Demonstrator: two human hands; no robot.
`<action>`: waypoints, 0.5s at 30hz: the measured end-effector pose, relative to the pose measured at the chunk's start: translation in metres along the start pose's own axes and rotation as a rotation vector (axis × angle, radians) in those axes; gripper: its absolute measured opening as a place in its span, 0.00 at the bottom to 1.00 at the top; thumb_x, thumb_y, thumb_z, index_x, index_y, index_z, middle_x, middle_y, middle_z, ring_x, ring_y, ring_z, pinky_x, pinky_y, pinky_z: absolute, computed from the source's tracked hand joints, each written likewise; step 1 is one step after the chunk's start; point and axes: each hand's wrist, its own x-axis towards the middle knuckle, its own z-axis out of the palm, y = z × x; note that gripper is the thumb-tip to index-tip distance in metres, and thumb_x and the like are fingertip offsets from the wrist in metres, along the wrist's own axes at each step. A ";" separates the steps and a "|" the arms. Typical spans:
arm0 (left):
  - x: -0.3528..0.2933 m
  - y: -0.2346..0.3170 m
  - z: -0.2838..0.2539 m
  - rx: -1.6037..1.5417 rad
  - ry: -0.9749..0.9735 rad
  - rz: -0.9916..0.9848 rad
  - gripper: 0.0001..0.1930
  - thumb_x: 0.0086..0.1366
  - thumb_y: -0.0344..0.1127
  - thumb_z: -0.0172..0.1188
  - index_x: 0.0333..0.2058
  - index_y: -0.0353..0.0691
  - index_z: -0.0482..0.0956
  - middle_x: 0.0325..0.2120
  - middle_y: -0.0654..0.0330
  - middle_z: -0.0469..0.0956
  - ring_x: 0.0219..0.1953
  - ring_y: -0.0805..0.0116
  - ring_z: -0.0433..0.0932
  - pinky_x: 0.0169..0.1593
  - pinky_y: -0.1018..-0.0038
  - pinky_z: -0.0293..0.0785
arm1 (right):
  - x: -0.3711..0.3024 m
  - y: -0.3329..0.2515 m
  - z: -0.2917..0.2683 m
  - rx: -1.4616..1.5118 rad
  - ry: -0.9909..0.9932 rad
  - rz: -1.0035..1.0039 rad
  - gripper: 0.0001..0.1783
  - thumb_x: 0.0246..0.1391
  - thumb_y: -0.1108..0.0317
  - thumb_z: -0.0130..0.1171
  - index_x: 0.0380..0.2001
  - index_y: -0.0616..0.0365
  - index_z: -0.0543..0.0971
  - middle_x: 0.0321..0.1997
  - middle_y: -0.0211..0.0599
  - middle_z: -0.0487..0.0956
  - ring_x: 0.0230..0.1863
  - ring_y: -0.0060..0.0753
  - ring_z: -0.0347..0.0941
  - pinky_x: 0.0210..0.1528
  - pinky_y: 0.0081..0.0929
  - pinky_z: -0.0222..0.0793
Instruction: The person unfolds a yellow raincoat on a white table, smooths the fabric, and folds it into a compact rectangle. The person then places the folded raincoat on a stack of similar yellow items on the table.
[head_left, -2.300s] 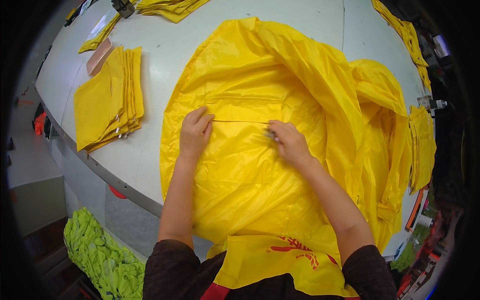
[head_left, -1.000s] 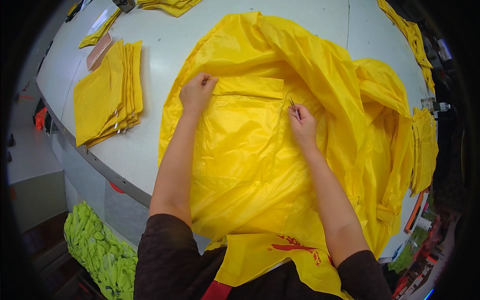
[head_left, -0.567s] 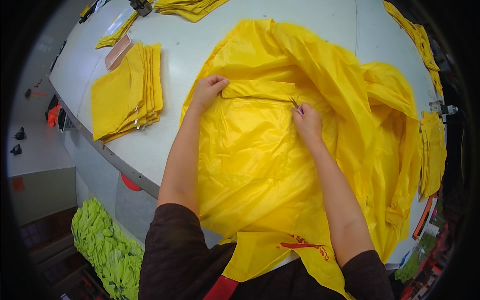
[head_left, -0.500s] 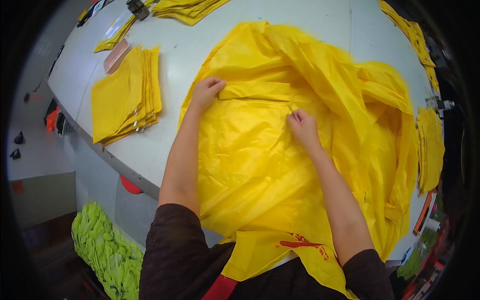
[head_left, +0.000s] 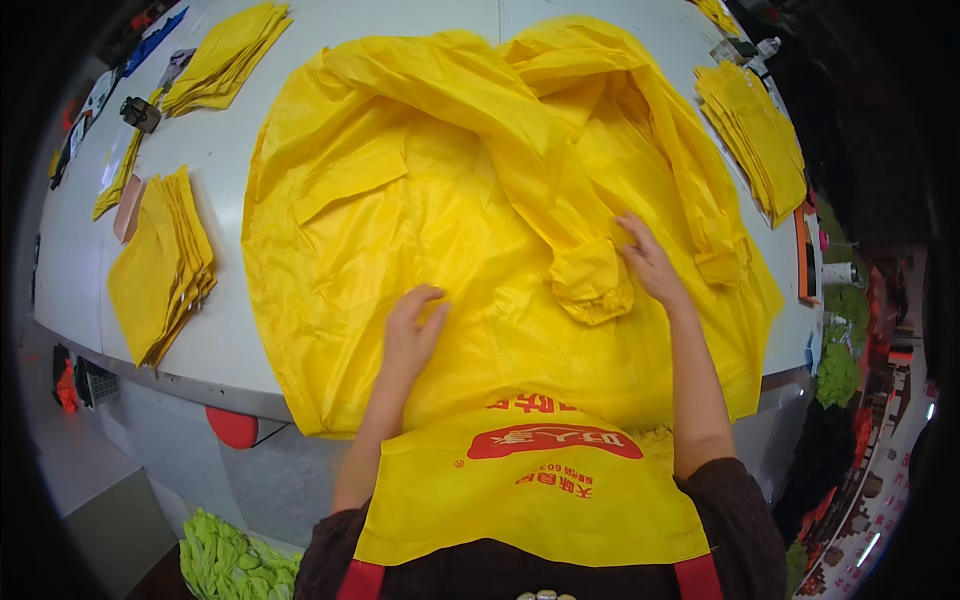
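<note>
A large yellow garment (head_left: 350, 350), thin and shiny like a raincoat, lies spread on the white table (head_left: 225, 140). Its pocket flap (head_left: 352, 186) shows on the left part. One sleeve runs across the middle and ends in a gathered cuff (head_left: 592, 285); a second cuff (head_left: 717, 268) lies farther right. My left hand (head_left: 412, 332) is over the garment's lower middle, fingers apart and nothing in them. Beside the nearer cuff is my right hand (head_left: 652, 264), fingers stretched out; whether it touches the cloth I cannot tell.
Yellow cut pieces are stacked at left (head_left: 160, 270), at far left (head_left: 228, 55) and at right (head_left: 752, 140). A pink box (head_left: 128, 208) and a dark container (head_left: 140, 114) stand on the left side. Below the table edge are a red seat (head_left: 232, 427) and lime-green cloth (head_left: 235, 560).
My view has shifted right. Both hands have left the pocket flap: the left came nearer to me, the right is now by the sleeve cuff. The sleeve lies across the garment.
</note>
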 end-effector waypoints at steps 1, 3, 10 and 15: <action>-0.005 0.013 0.014 0.034 -0.089 0.046 0.13 0.54 0.33 0.60 0.37 0.34 0.75 0.38 0.50 0.75 0.47 0.54 0.72 0.50 0.68 0.66 | 0.001 -0.004 0.007 -0.055 -0.077 -0.025 0.11 0.53 0.76 0.44 0.39 0.61 0.72 0.34 0.37 0.76 0.41 0.37 0.69 0.38 0.28 0.63; -0.004 0.039 0.037 0.080 -0.157 0.152 0.16 0.55 0.33 0.60 0.42 0.33 0.73 0.40 0.50 0.75 0.46 0.57 0.73 0.50 0.71 0.67 | 0.007 -0.013 0.017 -0.219 -0.255 -0.079 0.08 0.51 0.76 0.43 0.35 0.61 0.70 0.32 0.42 0.74 0.39 0.44 0.69 0.37 0.31 0.63; 0.009 0.114 0.063 0.162 -0.119 0.327 0.24 0.52 0.39 0.63 0.45 0.33 0.70 0.39 0.50 0.75 0.42 0.57 0.74 0.46 0.69 0.69 | -0.020 -0.127 0.027 0.208 -0.402 0.019 0.07 0.55 0.72 0.44 0.35 0.63 0.69 0.29 0.37 0.74 0.30 0.35 0.69 0.32 0.28 0.65; -0.016 0.100 0.042 -0.860 -0.246 -0.189 0.13 0.59 0.35 0.57 0.40 0.34 0.72 0.32 0.58 0.77 0.32 0.68 0.77 0.38 0.73 0.73 | -0.032 -0.159 0.019 0.789 -0.316 0.257 0.15 0.60 0.64 0.44 0.44 0.62 0.71 0.34 0.29 0.74 0.34 0.19 0.68 0.32 0.15 0.63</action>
